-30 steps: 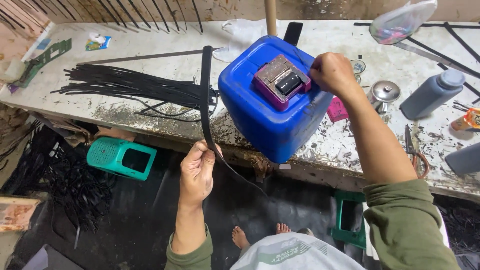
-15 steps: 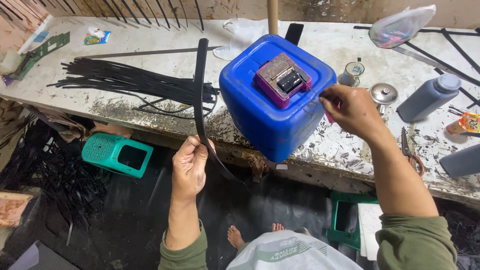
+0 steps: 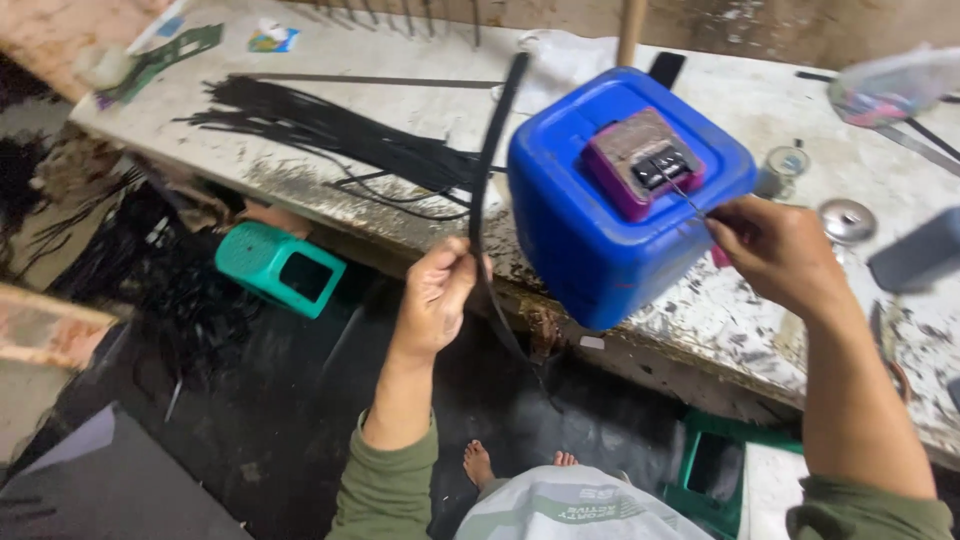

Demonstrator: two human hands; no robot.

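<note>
At the front edge of the worn white workbench (image 3: 330, 45), we hold a long black rubber strip (image 3: 482, 190) in our left hand (image 3: 438, 295), fingers clenched around it so that it rises in a curve past the blue plastic jerrycan (image 3: 600, 230) and hangs down below our grip toward the dark floor. Our right hand (image 3: 775, 250) pinches a thin metal tool (image 3: 680, 192) between closed fingertips, its tip touching the dark pads on the purple block (image 3: 640, 160) that sits on top of the jerrycan. Behind the strip, we see a bundle of thin black strips (image 3: 330, 130) spread across the bench. Right of the jerrycan stand a small glass jar (image 3: 785, 165), a round metal lid (image 3: 845, 220) and a grey bottle (image 3: 915, 252). Below the bench, a teal plastic stool (image 3: 280, 268) lies on its side, well apart from our bare toes (image 3: 480, 462).
</note>
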